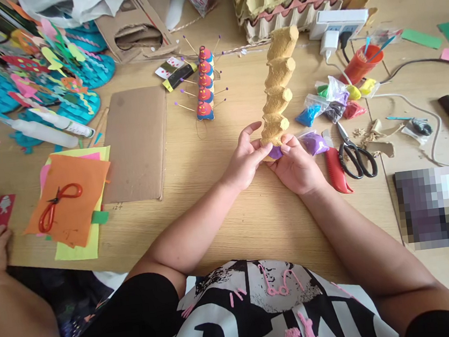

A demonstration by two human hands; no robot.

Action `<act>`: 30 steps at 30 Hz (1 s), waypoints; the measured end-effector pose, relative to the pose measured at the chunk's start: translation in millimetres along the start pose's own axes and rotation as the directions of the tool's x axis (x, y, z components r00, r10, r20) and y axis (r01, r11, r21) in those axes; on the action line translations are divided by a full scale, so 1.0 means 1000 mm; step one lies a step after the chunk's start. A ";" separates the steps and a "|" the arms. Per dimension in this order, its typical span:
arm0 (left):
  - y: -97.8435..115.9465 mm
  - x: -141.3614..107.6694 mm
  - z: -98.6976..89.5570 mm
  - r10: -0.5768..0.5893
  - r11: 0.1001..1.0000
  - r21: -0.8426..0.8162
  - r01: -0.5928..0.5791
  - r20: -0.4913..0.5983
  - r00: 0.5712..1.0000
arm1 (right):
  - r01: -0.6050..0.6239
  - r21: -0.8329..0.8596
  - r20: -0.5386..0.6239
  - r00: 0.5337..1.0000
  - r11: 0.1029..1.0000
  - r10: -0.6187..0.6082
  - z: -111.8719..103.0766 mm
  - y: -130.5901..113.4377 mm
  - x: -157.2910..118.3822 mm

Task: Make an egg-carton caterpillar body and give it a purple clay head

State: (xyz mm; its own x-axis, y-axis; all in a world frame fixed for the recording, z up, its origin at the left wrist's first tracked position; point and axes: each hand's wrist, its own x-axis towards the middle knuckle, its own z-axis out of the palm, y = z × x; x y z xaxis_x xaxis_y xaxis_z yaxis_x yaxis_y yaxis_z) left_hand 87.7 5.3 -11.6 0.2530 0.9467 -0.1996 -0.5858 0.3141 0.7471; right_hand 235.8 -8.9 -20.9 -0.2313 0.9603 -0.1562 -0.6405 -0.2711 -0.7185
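Head view: the fingers (265, 152) of the left hand (244, 158) and right hand (297, 164) grasp the near end of the egg-carton strip (278, 76) over the worktop (251, 227), at purple clay (275, 152). Hard thumb pressure might dent the strip or smear the clay.

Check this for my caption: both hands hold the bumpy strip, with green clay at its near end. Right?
Not quite: the head view shows the clay at that end is purple, not green. The left hand and right hand do hold the bumpy strip.
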 end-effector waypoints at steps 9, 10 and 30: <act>0.001 0.000 -0.002 0.005 1.000 -0.027 -0.004 0.033 0.999 | -0.003 -0.022 0.018 1.000 1.000 0.003 0.002 0.000 0.000; 0.001 -0.001 -0.001 -0.003 1.000 -0.029 0.004 0.029 1.000 | -0.003 -0.026 0.018 1.000 1.000 0.004 0.003 0.000 0.000; 0.005 -0.002 0.002 -0.065 0.996 -0.057 0.065 0.001 0.998 | -0.018 -0.015 -0.028 0.999 1.000 0.018 0.002 -0.002 -0.001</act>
State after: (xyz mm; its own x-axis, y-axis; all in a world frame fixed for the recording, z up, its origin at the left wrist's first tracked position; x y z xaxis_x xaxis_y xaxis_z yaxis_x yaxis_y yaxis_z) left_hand 85.2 5.0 -6.2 0.2914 0.9240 -0.2477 -0.6111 0.3790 0.6949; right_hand 235.5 -9.3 -17.6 -0.2220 0.9568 -0.1880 -0.6250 -0.2876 -0.7257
